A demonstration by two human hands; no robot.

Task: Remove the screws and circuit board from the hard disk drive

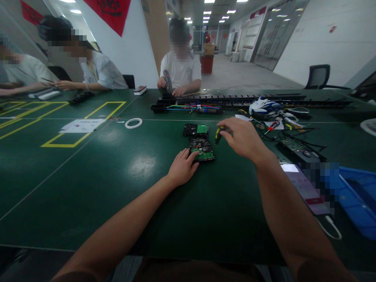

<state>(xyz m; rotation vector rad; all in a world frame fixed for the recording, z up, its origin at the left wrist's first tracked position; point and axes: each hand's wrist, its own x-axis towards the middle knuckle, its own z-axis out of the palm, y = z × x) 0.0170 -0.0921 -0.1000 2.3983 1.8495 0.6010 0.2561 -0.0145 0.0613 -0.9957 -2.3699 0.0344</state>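
Two hard drives lie one behind the other on the green table. The nearer hard drive (206, 155) shows its green circuit board and metal underside. My left hand (182, 167) grips this drive at its left edge, with the index finger over the board. In my right hand (239, 137) is a yellow and black screwdriver (217, 136), held between thumb and fingers. Its shaft points down beside the nearer drive's right edge; whether the tip touches it, I cannot tell. Just beyond lies the other hard drive (194, 129), black with a green board.
Right of my hands lie a bare circuit board (298, 148), a phone (307, 188), a blue tray (357, 196) and gloves (263, 105) among cables. Long black strips (235, 102) with wires span the back. A white tape ring (133, 123) lies left. A person (182, 70) sits opposite.
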